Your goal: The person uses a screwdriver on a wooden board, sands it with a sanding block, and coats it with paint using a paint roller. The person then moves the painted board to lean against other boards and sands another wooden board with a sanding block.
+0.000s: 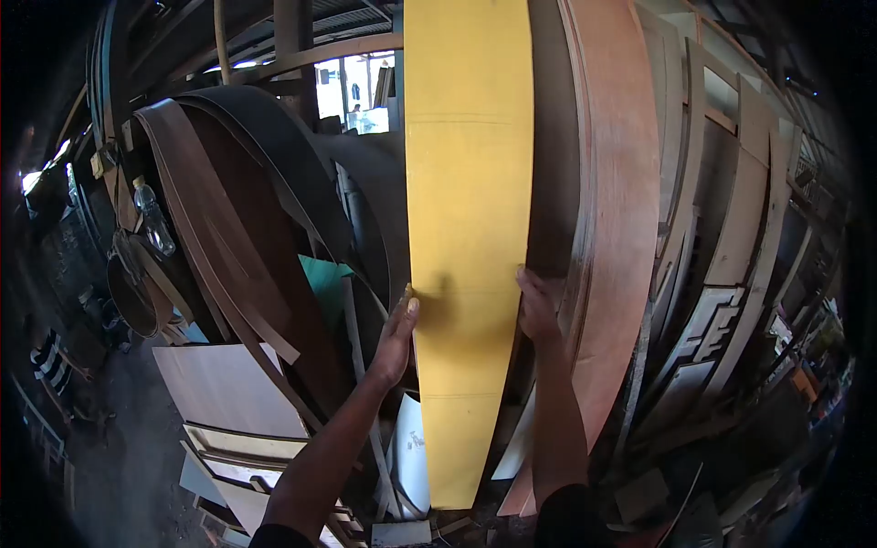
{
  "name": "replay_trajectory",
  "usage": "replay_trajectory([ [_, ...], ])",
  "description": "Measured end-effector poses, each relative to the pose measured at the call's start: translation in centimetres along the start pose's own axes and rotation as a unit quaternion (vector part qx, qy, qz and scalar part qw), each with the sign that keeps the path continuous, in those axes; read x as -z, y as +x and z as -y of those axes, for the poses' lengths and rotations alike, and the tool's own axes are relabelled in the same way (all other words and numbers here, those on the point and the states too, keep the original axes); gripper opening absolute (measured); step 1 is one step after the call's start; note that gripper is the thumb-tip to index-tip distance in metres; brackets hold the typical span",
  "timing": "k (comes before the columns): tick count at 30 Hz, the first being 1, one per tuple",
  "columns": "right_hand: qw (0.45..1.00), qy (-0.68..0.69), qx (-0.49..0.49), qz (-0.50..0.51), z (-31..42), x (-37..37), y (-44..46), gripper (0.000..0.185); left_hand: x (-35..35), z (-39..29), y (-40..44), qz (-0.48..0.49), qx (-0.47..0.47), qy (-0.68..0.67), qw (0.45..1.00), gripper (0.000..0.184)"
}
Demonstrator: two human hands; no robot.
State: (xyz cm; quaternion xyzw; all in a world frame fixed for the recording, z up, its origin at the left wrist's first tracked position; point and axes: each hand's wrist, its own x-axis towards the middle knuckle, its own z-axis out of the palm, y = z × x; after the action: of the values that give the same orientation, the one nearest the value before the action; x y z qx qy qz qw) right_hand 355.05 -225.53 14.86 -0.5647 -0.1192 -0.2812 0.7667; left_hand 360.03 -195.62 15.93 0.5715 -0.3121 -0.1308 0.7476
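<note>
A tall yellow board point(468, 201) stands upright in front of me, with faint pencil-like lines across its face. My left hand point(396, 342) is at its left edge, thumb toward the front and fingers along the side. Against the right edge, a little higher, my right hand point(539, 306) has its fingers bent around the board. Between the two hands the board carries a soft shadow. The fingertips behind the board are hidden. Just right of it leans a stack of reddish-brown plywood sheets point(621, 210).
Curved dark sheets point(260, 119) and a brown strip point(196, 173) lean at left, near a plastic bottle point(155, 219). Pale panels point(228, 388) stand low at left. A rolled white sheet point(411, 447) is by the board's foot. More boards point(740, 219) lean at right.
</note>
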Motion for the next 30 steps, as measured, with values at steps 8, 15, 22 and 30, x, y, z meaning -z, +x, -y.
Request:
replay_trajectory([
  [8,0.999,0.001,-0.045,-0.019,-1.7,-1.6,2.8,0.044,3.3,5.3,7.0,-0.017,0.015,0.037,0.999,0.076],
  [15,1.0,-0.029,-0.008,0.0,-1.9,-0.4,3.6,0.058,1.5,5.1,9.0,-0.021,0.027,0.061,0.998,0.093],
  [22,0.998,-0.043,0.0,-0.048,-3.0,1.7,4.4,0.061,-1.2,3.7,10.0,0.006,0.035,0.076,0.996,0.083],
  [30,0.986,-0.145,0.013,-0.078,-4.7,3.3,5.4,0.061,-1.0,6.8,12.1,0.006,0.046,0.063,0.997,0.088],
])
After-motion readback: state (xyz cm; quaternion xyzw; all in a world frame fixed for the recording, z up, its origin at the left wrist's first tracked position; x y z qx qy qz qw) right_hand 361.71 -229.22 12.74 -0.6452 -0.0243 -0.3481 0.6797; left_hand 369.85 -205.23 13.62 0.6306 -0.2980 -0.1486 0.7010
